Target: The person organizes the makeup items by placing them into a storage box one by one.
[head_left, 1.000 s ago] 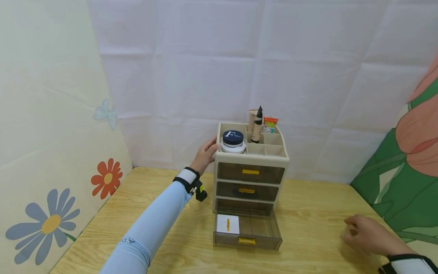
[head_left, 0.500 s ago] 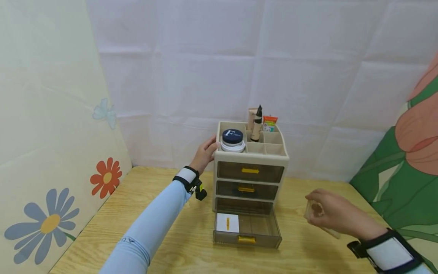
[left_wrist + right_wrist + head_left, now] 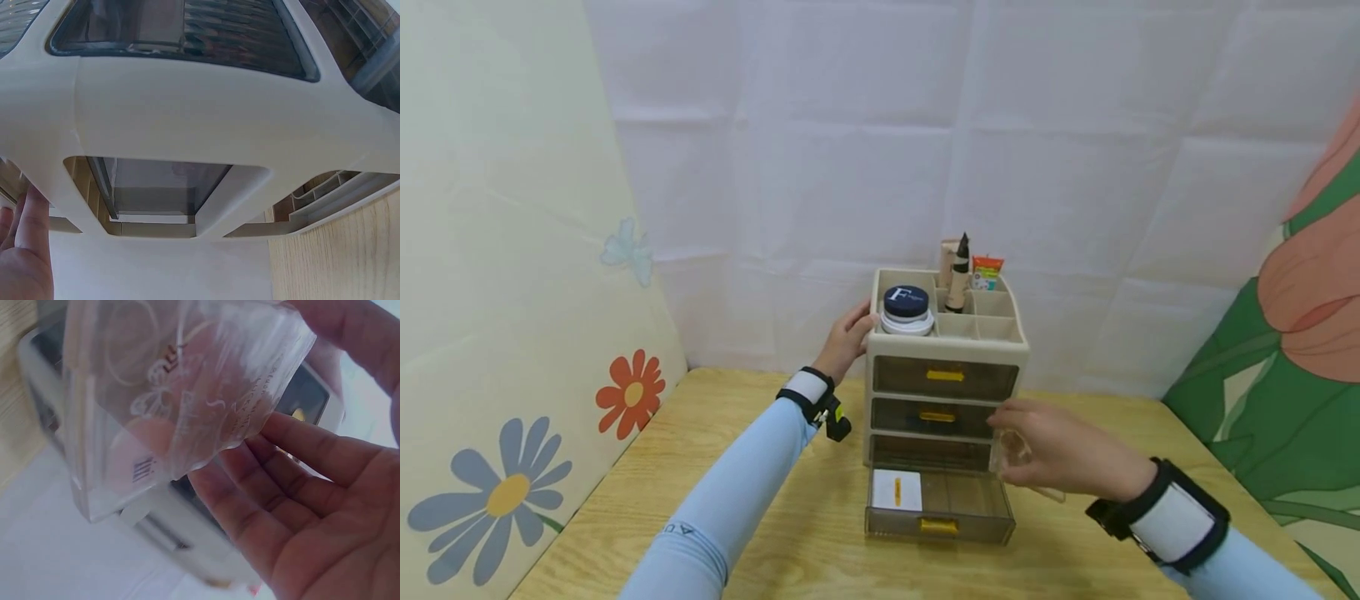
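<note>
A beige drawer organizer (image 3: 950, 347) stands on the wooden table with its bottom drawer (image 3: 970, 500) pulled out. A small white box (image 3: 897, 489) lies in that drawer's left part. My left hand (image 3: 847, 340) rests against the organizer's left side near the top; in the left wrist view its fingers (image 3: 34, 225) look fairly straight. In front of the organizer's right side, my right hand (image 3: 1060, 446) holds a clear plastic case (image 3: 169, 394) with printed lettering, pinched between thumb and fingers. The case is above and beside the open drawer's right end. What it contains is hard to make out.
On top of the organizer sit a dark-lidded round jar (image 3: 906, 302), a black-capped tube (image 3: 958, 282) and an orange-topped tube (image 3: 987, 272). Two upper drawers, including the top drawer (image 3: 945, 377), are closed. A white cloth wall (image 3: 820, 183) stands behind the table.
My right hand has moved left from the table's right side to the organizer, carrying the clear case. The left hand has stayed on the organizer's side. The drawer has not moved.
</note>
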Available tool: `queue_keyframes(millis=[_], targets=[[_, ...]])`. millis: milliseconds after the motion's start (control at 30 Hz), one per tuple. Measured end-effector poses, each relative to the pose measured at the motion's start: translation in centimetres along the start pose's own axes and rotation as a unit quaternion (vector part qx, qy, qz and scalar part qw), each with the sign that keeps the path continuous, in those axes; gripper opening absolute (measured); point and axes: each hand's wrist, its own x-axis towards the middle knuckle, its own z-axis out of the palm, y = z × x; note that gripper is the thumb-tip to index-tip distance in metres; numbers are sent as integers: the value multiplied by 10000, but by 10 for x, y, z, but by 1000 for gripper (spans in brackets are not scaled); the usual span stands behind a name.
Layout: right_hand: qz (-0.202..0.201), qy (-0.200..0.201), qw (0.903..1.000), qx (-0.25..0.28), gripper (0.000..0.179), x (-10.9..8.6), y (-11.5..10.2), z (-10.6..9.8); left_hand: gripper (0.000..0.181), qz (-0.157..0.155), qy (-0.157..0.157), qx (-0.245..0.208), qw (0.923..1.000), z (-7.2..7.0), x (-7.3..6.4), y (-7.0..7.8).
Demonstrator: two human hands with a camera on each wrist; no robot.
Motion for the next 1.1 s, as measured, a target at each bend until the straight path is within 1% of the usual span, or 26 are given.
queue_keyframes(millis=[67,167,267,367,500,667,867,1000,1100], targets=[[-101,-36,9999,-27,54,9,-4,4,56,5,-6,-28,10000,-1,0,-2],[-428,-65,9990,99,53,20,-9,11,57,-25,-39,10,10000,-3,0,-4],[-789,-61,9966,216,51,31,-10,21,57,-66,-34,64,10000,-4,0,-5],[-986,-140,9947,248,50,41,-7,31,57,-76,-3,69,9999,-4,-1,-4],[-999,-330,9939,318,52,49,-3,42,56,-65,8,61,10000,-2,0,-4],[-968,-460,9933,429,55,56,4,54,57,-58,-5,106,9999,-1,0,-3],[-828,-668,9923,633,55,57,12,68,57,-98,-34,114,9999,-2,0,-3],[-785,-726,9926,584,52,58,17,75,57,-88,-55,167,9998,-2,1,-3],[-824,-735,9926,501,52,59,20,79,57,-83,-52,169,9998,-2,1,-2]])
